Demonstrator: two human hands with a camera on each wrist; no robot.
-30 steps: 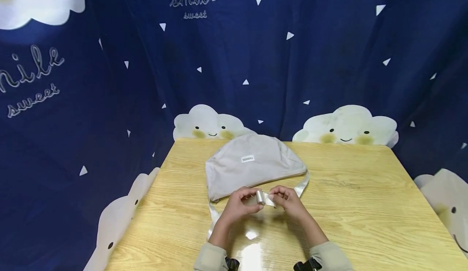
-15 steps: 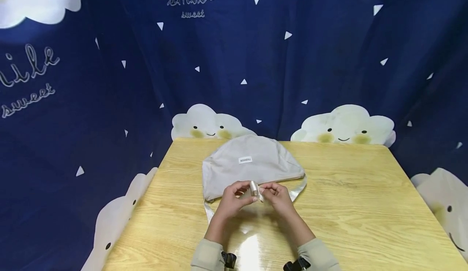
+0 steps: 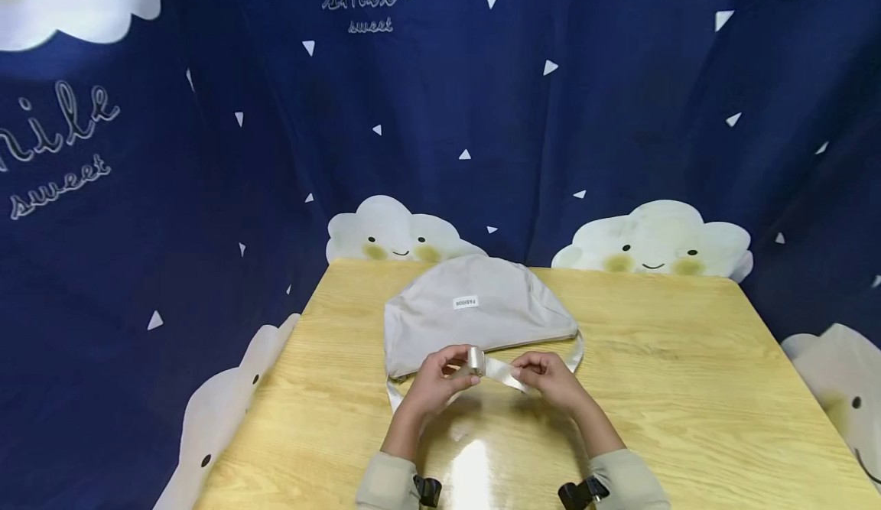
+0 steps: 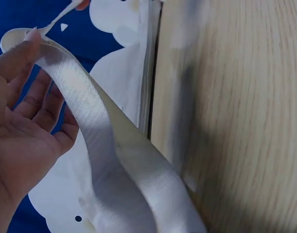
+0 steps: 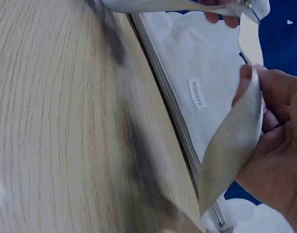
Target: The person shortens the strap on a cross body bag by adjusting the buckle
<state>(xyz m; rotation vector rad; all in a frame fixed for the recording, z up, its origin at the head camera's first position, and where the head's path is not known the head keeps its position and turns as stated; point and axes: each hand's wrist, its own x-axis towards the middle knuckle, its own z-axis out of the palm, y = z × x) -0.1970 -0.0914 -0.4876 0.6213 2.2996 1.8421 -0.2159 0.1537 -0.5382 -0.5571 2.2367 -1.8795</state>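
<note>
A pale bag strap (image 3: pixel 500 372) stretches between both hands, in front of a light grey bag (image 3: pixel 475 311). My left hand (image 3: pixel 432 380) pinches the strap where it folds over in a loop beside a slider buckle (image 5: pixel 250 8). In the left wrist view two layers of strap (image 4: pixel 97 136) trail from the left fingers. My right hand (image 3: pixel 553 380) pinches the strap a short way to the right, between thumb and fingers. From that grip, in the right wrist view, a twisted length of strap (image 5: pixel 231 141) hangs down. Fingers partly cover the held stretches.
The bag lies flat on a wooden table (image 3: pixel 661 388), its zipper edge toward the person and a small FASHION label (image 3: pixel 465 302) upside down on it. Behind hangs a dark blue curtain (image 3: pixel 427 97) with cloud prints.
Half a second ago both hands were close together at the buckle. The right hand has since moved right, and a longer stretch of strap now shows between the hands.
</note>
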